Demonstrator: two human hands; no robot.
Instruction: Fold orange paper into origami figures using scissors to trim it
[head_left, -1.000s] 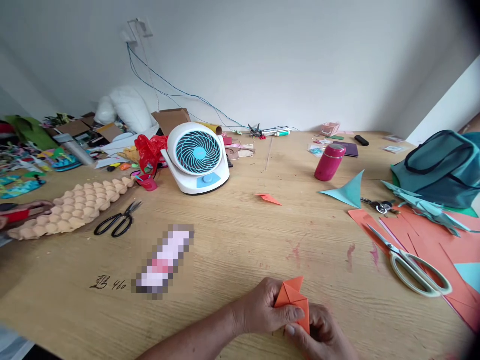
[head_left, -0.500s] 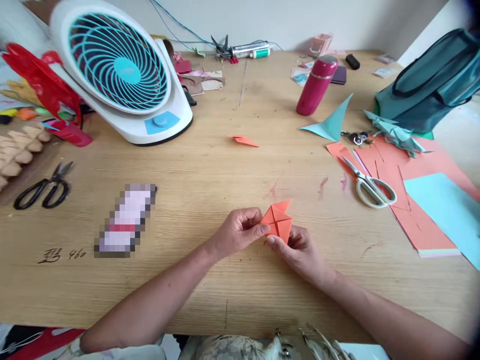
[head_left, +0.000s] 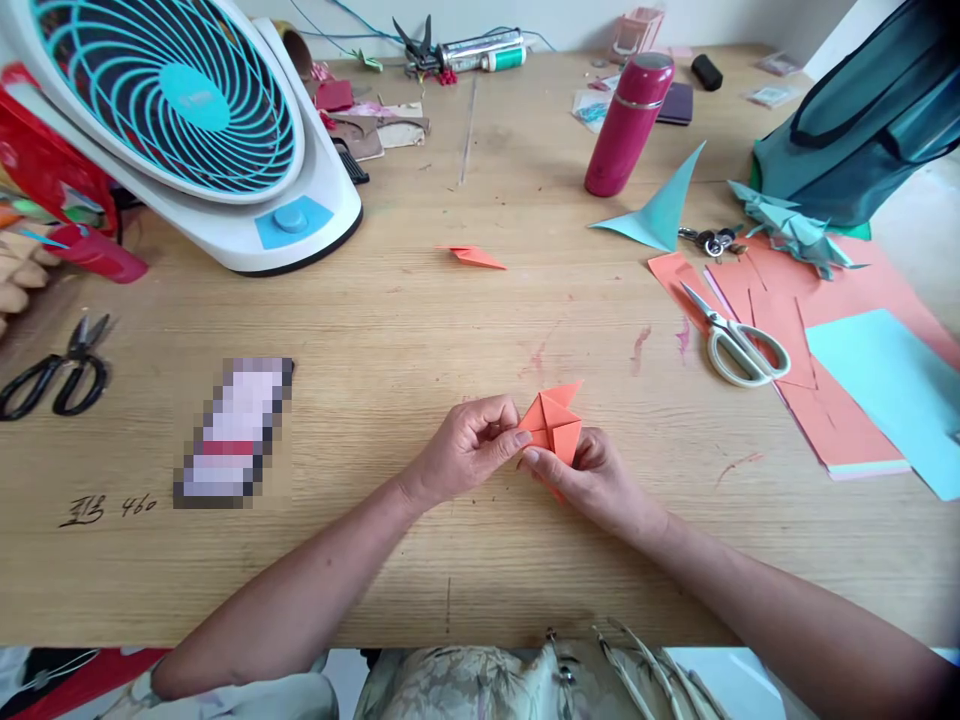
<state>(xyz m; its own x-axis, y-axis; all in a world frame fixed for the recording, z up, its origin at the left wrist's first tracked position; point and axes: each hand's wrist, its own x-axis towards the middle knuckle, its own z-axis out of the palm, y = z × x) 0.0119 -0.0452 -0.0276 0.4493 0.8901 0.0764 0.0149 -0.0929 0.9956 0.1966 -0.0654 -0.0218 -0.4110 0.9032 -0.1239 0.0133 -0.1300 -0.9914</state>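
An orange folded paper piece (head_left: 556, 420) with crossing creases and a pointed flap at its top is held just above the table, near its front. My left hand (head_left: 484, 445) pinches its left corner between thumb and fingers. From below right, my right hand (head_left: 589, 475) grips the lower edge, thumb in front and fingers partly hidden behind the paper. A bit of orange paper shows under the right thumb. Farther off on the table lies a small orange folded paper (head_left: 477, 257), touched by neither hand.
White-handled scissors (head_left: 746, 352) rest on orange and blue paper sheets (head_left: 885, 400) at right, near a teal folded paper (head_left: 660, 210) and a teal bag (head_left: 840, 150). A pink bottle (head_left: 628, 125) stands behind. Leftward are a fan (head_left: 300, 220), black scissors (head_left: 67, 370) and a phone (head_left: 236, 430).
The view has shifted slightly, so the table's objects sit higher and farther left. Both hands keep their pinch on the orange paper, and an orange bit now shows below the right thumb.
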